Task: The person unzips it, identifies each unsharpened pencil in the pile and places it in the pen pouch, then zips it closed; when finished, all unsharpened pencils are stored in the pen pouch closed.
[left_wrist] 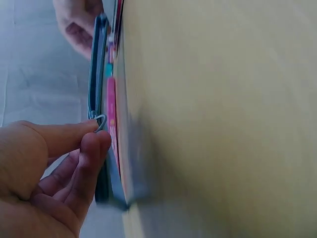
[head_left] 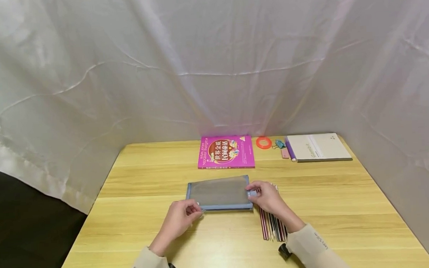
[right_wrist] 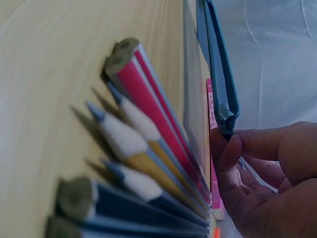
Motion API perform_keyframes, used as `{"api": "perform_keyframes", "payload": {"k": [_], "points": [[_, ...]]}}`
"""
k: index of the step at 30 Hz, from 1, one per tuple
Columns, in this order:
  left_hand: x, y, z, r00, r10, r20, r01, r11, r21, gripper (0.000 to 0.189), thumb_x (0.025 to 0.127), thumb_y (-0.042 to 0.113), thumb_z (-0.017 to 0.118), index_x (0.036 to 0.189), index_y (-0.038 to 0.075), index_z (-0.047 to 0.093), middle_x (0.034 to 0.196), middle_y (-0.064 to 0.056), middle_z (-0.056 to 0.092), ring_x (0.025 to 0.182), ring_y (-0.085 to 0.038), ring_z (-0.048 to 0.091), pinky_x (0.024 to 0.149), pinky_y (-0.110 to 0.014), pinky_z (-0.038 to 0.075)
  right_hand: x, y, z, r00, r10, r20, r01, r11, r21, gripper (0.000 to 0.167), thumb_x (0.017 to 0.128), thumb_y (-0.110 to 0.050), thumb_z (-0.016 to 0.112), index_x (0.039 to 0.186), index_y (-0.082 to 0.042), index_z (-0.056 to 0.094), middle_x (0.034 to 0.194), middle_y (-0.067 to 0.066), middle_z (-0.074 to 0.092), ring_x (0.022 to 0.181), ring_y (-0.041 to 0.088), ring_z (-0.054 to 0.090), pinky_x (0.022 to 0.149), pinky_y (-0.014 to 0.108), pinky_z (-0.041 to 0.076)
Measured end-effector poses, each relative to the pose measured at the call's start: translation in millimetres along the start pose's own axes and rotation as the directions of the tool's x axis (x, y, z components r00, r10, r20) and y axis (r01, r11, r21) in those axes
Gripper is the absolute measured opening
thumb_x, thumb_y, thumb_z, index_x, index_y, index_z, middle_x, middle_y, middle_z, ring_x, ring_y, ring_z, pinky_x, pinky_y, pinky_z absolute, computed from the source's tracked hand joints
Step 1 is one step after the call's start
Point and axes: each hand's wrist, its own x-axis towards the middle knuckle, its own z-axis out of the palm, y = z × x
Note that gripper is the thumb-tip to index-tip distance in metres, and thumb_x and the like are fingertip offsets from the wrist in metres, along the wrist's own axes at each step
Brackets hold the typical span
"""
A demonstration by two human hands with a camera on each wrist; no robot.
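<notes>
A zip pouch (head_left: pixel 219 192) with a see-through grey panel and blue edging spans the gap between the two hands. My left hand (head_left: pixel 179 219) is at its near left corner, pinching the looped zipper pull (left_wrist: pixel 102 122) between thumb and forefinger. From that slider to the right end, the zip edges stand apart. At the right end, my right hand (head_left: pixel 270 198) grips the pouch's edge by a small light-blue tab (head_left: pixel 252 193) with thumb and fingers. Beneath the right hand and wrist lies a bundle of pencils (head_left: pixel 266 226), some sharpened, some with flat ends; the wrist partly covers it.
Toward the back of the wooden table (head_left: pixel 132 235) lies a magenta book (head_left: pixel 244 152). Right of it are an orange-red ring (head_left: pixel 258 145), a teal binder clip (head_left: pixel 280 144), a pink eraser-like block (head_left: pixel 284 153), a purple marker (head_left: pixel 290 149) and a notebook (head_left: pixel 324 147). Grey curtains surround the table.
</notes>
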Motion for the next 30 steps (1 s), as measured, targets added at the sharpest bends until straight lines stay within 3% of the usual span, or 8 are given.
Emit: {"api": "perform_keyframes", "payload": {"k": [6, 13, 20, 30], "points": [[-6.7, -10.4, -23.9, 0.999, 0.038, -0.031, -0.036, 0.997, 0.066, 0.016, 0.087, 0.006, 0.082, 0.081, 0.018, 0.074, 0.079, 0.009, 0.071, 0.071, -0.001, 0.062, 0.068, -0.021, 0.056, -1.0, 1, -3, 1.0, 0.004, 0.013, -0.004, 1.0, 0.021, 0.027, 0.089, 0.003, 0.076, 0.115, -0.005, 0.074, 0.117, 0.016, 0.07, 0.065, 0.013, 0.058, 0.057, 0.026, 0.051], [-15.8, -25.4, -41.8, 1.0, -0.009, -0.003, 0.009, 0.998, 0.067, 0.017, 0.088, 0.008, 0.082, 0.081, 0.02, 0.074, 0.078, 0.01, 0.071, 0.071, -0.002, 0.063, 0.068, -0.021, 0.055, -1.9, 2, -2, 1.0, 0.017, 0.005, -0.018, 1.0, 0.022, 0.028, 0.089, 0.003, 0.076, 0.114, -0.007, 0.075, 0.116, 0.015, 0.07, 0.064, 0.015, 0.054, 0.056, 0.026, 0.047], [-17.9, -30.3, -47.4, 1.0, -0.01, 0.005, 0.009, 0.998, 0.055, 0.016, 0.088, 0.007, 0.082, 0.081, 0.02, 0.075, 0.077, 0.01, 0.071, 0.069, -0.003, 0.063, 0.066, -0.022, 0.056, -2.4, 5, -1, 0.999, 0.027, 0.022, -0.028, 0.999, 0.047, 0.027, 0.09, 0.003, 0.075, 0.116, -0.005, 0.074, 0.12, 0.016, 0.069, 0.066, 0.014, 0.058, 0.059, 0.026, 0.051], [-15.2, -33.0, -46.6, 1.0, -0.004, -0.009, 0.005, 0.998, 0.067, 0.016, 0.087, 0.009, 0.083, 0.081, 0.021, 0.074, 0.077, 0.01, 0.071, 0.069, -0.002, 0.063, 0.069, -0.022, 0.056, -3.7, 2, -1, 1.0, 0.009, 0.007, -0.01, 0.999, 0.034, 0.026, 0.089, 0.002, 0.076, 0.114, -0.005, 0.074, 0.119, 0.018, 0.07, 0.06, 0.012, 0.053, 0.056, 0.025, 0.049]]}}
